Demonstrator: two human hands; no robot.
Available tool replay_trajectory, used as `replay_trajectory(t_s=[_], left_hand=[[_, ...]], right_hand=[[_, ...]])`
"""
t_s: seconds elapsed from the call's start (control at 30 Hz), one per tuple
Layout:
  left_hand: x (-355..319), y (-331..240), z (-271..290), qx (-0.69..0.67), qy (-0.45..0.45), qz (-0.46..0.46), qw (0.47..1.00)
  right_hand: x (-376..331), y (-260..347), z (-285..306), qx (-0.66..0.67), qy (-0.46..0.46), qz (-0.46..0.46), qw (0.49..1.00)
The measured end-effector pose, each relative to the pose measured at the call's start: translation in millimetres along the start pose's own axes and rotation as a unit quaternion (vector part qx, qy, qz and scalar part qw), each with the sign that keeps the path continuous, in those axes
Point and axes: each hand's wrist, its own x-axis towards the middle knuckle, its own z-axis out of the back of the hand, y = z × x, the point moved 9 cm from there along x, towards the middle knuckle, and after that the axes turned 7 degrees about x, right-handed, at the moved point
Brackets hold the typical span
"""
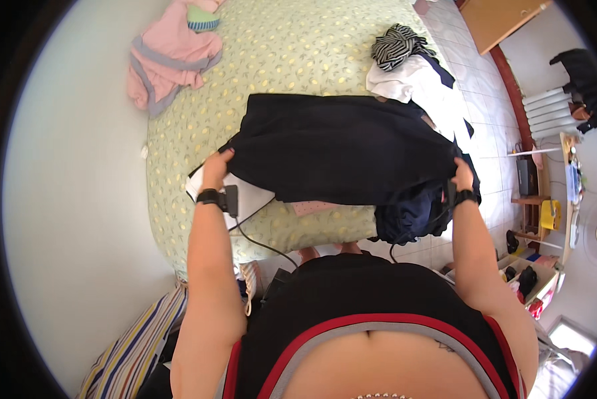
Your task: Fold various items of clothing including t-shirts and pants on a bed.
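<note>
A large black garment [338, 146] is stretched out sideways between my two hands above the bed; whether it is a top or a skirt I cannot tell. My left hand [215, 168] is closed on its left edge, and my right hand [463, 176] grips the opposite edge. Below my left hand lies a flat white piece with dark edging [248, 196], partly covered by the garment. A bit of pink patterned cloth [312, 208] peeks out under the lower hem. Beside my right hand, a dark navy heap of clothes [408, 223] sits at the bed's near edge.
The bed has a pale green sheet with yellow print [292, 46]. A pink garment with grey trim [169, 63] and a green cushion [202, 18] lie far left. White clothing [411, 80] and a black-and-white striped bundle [397, 46] lie far right. Shelves [531, 193] stand beyond the tiled floor.
</note>
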Motion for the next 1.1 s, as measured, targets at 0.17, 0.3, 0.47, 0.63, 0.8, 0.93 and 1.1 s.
replay_trajectory(t_s=[0.17, 0.3, 0.47, 0.63, 0.8, 0.93, 1.1], left_hand=[[-27.4, -239.3, 47.4, -0.221, 0.051, -0.153, 0.962], [-95.7, -346.8, 96.2, -0.292, -0.002, -0.213, 0.932], [-131.9, -374.2, 139.7, -0.217, -0.003, -0.238, 0.947], [-144.5, -379.7, 134.2, -0.242, 0.01, -0.23, 0.943], [-23.3, -296.0, 133.5, -0.087, -0.069, -0.062, 0.992], [-3.0, -303.4, 162.3, -0.213, -0.167, -0.118, 0.955], [-48.3, -357.9, 171.7, -0.291, 0.001, -0.232, 0.928]], right_hand=[[-21.9, 215.8, 28.0, 0.514, 0.076, -0.004, 0.854], [-67.7, 305.9, 104.2, 0.571, -0.005, 0.093, 0.816], [-70.1, 325.0, 150.1, 0.558, -0.014, 0.129, 0.82], [-78.1, 316.5, 167.3, 0.542, 0.043, 0.099, 0.833], [4.6, 270.6, 92.1, 0.461, 0.049, -0.014, 0.886], [19.5, 319.4, 84.2, 0.118, -0.081, 0.235, 0.962], [49.0, 320.3, 121.1, 0.506, 0.112, 0.223, 0.826]])
